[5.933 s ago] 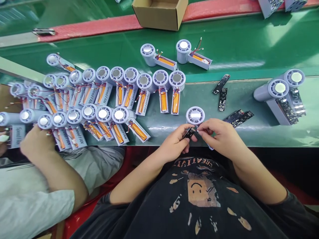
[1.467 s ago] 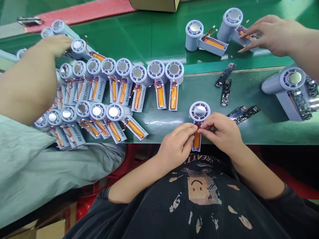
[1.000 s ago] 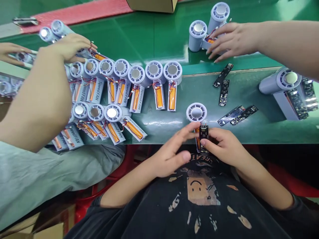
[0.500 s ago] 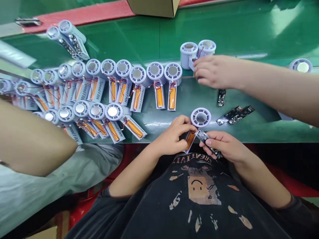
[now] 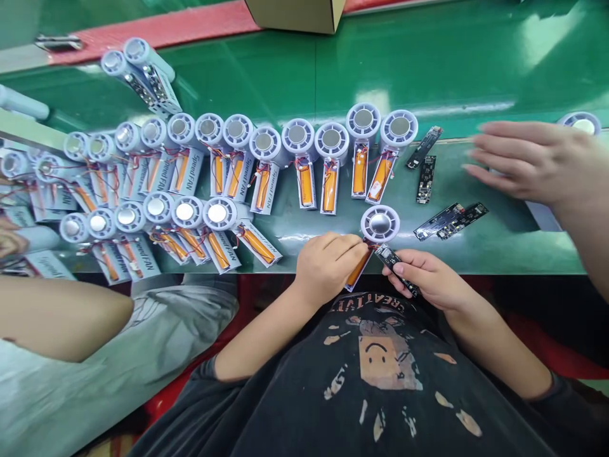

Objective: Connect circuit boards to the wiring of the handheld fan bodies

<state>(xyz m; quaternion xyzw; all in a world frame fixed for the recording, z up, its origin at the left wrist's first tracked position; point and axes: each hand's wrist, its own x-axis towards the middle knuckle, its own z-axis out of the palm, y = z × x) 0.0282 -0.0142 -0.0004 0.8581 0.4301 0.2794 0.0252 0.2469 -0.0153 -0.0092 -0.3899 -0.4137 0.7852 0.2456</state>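
A pale lilac handheld fan (image 5: 380,223) rests at the table's front edge, its open handle showing an orange battery (image 5: 358,270) and thin red wires. My left hand (image 5: 328,266) is closed against the upper part of that handle; its curled fingers hide what they grip near the wires. Between the thumb and fingers of my right hand (image 5: 428,273) is a narrow black circuit board (image 5: 391,259), held slantwise just right of the handle. The board's upper end lies close to the wires; whether they touch is unclear.
Rows of similar fans (image 5: 297,134) cover the left and middle of the green table (image 5: 304,235). Several loose circuit boards (image 5: 438,221) lie to the right. A co-worker's hand (image 5: 518,158) hovers at the right, another person's arm (image 5: 61,317) at the left. A cardboard box (image 5: 295,14) stands behind.
My left hand has rolled over, its fingers now curling across the handle. My right hand barely moved. The co-worker's hand went right, leaving two fans at the row's end and another board exposed.
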